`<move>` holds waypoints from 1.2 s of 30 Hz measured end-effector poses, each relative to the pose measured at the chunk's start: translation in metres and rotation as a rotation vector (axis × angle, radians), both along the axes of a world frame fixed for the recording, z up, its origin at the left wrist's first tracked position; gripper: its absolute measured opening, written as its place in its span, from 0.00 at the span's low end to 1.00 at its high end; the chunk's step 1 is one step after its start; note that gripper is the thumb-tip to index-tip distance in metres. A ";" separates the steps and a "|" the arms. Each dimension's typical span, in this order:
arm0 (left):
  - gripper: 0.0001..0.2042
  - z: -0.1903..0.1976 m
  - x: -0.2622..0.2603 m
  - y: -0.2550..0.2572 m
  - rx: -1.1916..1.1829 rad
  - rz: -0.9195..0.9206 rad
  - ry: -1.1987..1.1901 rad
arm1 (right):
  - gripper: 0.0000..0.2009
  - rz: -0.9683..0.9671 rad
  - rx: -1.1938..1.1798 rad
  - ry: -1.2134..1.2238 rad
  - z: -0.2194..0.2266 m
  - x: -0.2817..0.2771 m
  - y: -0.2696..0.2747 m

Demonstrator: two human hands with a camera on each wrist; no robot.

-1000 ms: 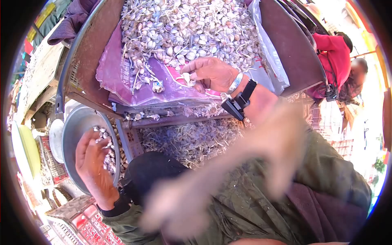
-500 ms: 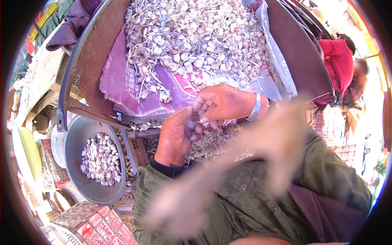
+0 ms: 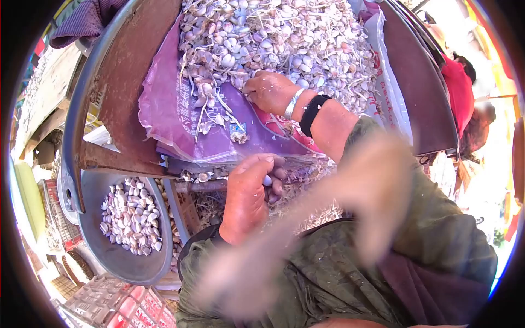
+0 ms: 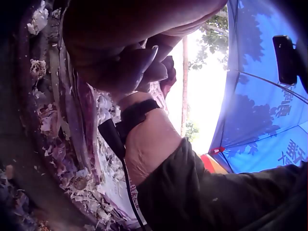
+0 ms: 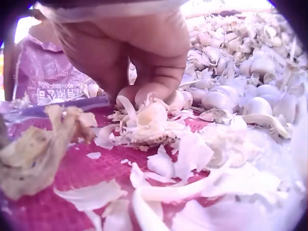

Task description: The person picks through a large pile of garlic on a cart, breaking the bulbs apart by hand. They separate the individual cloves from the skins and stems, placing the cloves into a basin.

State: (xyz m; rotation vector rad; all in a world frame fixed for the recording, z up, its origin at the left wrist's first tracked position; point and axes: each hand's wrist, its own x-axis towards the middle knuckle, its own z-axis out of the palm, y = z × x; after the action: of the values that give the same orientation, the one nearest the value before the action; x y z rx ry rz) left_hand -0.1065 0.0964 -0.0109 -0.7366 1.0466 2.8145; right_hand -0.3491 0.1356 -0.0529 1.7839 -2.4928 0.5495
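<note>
A heap of loose garlic cloves and dry skins (image 3: pixel 295 44) lies on a purple printed sack (image 3: pixel 180 131). At the heap's near edge my right hand (image 3: pixel 273 94) reaches down. In the right wrist view, its thumb and fingers pinch a partly broken garlic bulb (image 5: pixel 153 115) close over the pink sack face, with peeled skins around it. My left hand (image 3: pixel 249 197) hangs palm up just in front of the tray edge, fingers curled around a pale garlic clove (image 3: pixel 267 180). In the left wrist view this hand (image 4: pixel 139 29) is dark and its palm is hidden.
At the left stands a grey basin (image 3: pixel 90 240) holding many garlic cloves. The rusty metal tray wall (image 3: pixel 117 93) rises between basin and heap. Red and white crates (image 3: pixel 117 306) stand low at the left. A person in red (image 3: pixel 456 93) sits at the right.
A second ago my left hand was over the basin; it then met the right hand before the tray and stays there. My right hand has moved back up to the heap.
</note>
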 end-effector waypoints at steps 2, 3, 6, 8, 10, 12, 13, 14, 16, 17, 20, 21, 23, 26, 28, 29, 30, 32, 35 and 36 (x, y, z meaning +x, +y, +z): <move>0.12 0.000 0.001 0.000 -0.005 -0.001 -0.005 | 0.07 0.009 0.022 -0.002 0.004 0.006 0.003; 0.12 -0.001 0.001 0.001 -0.006 -0.002 -0.004 | 0.06 0.035 0.076 0.046 0.006 0.009 0.007; 0.10 0.000 -0.002 0.005 -0.009 -0.003 -0.006 | 0.06 0.039 0.217 0.104 0.013 0.023 0.021; 0.10 -0.002 -0.002 0.008 -0.010 -0.009 -0.007 | 0.06 0.026 0.197 0.167 0.015 0.039 0.031; 0.10 -0.005 -0.003 0.011 -0.013 -0.020 0.000 | 0.07 0.016 0.141 0.168 0.014 0.041 0.037; 0.10 -0.007 -0.004 0.012 -0.021 -0.007 -0.020 | 0.08 -0.034 0.038 0.003 0.019 0.035 0.043; 0.10 -0.008 -0.004 0.013 -0.025 -0.001 -0.031 | 0.09 -0.060 -0.014 -0.081 0.021 0.033 0.047; 0.10 -0.008 -0.005 0.014 -0.015 0.000 -0.039 | 0.08 -0.150 -0.066 -0.316 0.022 0.031 0.051; 0.10 -0.011 -0.006 0.014 0.005 0.000 -0.057 | 0.07 -0.331 -0.171 -0.789 0.035 0.031 0.056; 0.10 -0.013 -0.008 0.014 0.007 -0.002 -0.059 | 0.07 -0.422 -0.225 -1.025 0.042 0.032 0.058; 0.10 -0.017 -0.013 0.016 0.014 -0.011 -0.064 | 0.08 -0.340 -0.453 -1.435 0.039 0.029 0.071; 0.10 -0.017 -0.014 0.017 0.015 -0.014 -0.067 | 0.08 -0.294 -0.501 -1.549 0.043 0.031 0.072; 0.10 -0.019 -0.015 0.016 0.025 -0.018 -0.054 | 0.09 -0.202 -0.482 -1.629 0.051 0.039 0.079; 0.10 -0.014 -0.012 0.018 0.050 0.020 -0.002 | 0.07 0.029 -0.405 -1.665 0.111 0.083 0.086; 0.10 0.013 -0.012 0.029 0.068 0.125 0.052 | 0.08 0.332 -0.347 -1.596 0.144 0.106 0.090; 0.10 0.010 -0.013 0.027 0.068 0.084 0.019 | 0.10 0.523 -0.364 -1.539 0.154 0.117 0.089; 0.11 0.005 -0.013 0.025 0.063 0.043 -0.018 | 0.11 0.712 -0.385 -1.472 0.163 0.126 0.087; 0.11 -0.004 -0.010 0.020 0.055 -0.038 -0.099 | 0.13 0.973 -0.401 -1.343 0.172 0.138 0.082; 0.12 -0.009 -0.009 0.019 0.085 -0.053 -0.062 | 0.13 0.910 -0.363 -1.235 0.176 0.143 0.081; 0.12 -0.007 -0.008 0.019 0.089 -0.047 -0.056 | 0.13 0.876 -0.350 -1.210 0.174 0.143 0.081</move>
State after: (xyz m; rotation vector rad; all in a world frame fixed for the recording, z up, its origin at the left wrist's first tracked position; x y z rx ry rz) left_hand -0.1145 0.1152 -0.0181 -0.7667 0.9116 2.7629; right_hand -0.2066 0.2162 0.1214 2.7490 -1.4336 2.4973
